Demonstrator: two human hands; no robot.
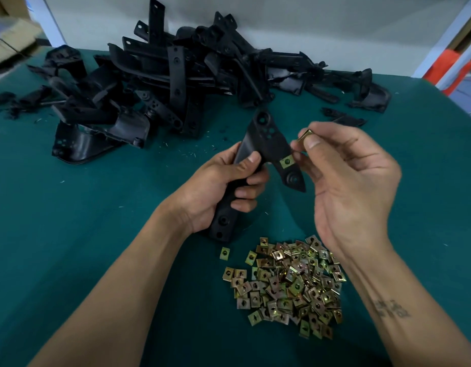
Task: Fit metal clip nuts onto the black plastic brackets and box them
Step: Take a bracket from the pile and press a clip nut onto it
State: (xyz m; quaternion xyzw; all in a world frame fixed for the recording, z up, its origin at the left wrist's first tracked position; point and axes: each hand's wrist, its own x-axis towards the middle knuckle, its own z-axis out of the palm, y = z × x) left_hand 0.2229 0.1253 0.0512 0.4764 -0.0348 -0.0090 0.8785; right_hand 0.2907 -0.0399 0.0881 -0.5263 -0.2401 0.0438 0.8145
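Head view, looking down on a teal-covered bench (83, 207), and both hands are up over its middle. The left hand (216, 189) has its fingers wrapped round the long lower arm of a black plastic bracket (266, 144) with round holes, holding it tilted just above the cloth. One brass-coloured square metal clip nut (286, 162) already sits clamped on the bracket's right-hand tab, right beside a round boss at the pointed tip. The right hand (353, 181) is raised just beside that tab, thumb and forefinger pinching a second brass-coloured clip nut (305, 134), close to the bracket's edge but not on it. The two hands are near each other, not touching.

Towards the near edge, under the right wrist, a loose heap of brass-coloured clip nuts (290, 284) is spread on the cloth, with a single stray nut (225, 253) lying just to its left, near the bracket's bottom end. Along the far edge a big tangled pile of black plastic brackets (160, 83) runs from the left side across to the right. Small shavings speckle the cloth between the pile and the hands.
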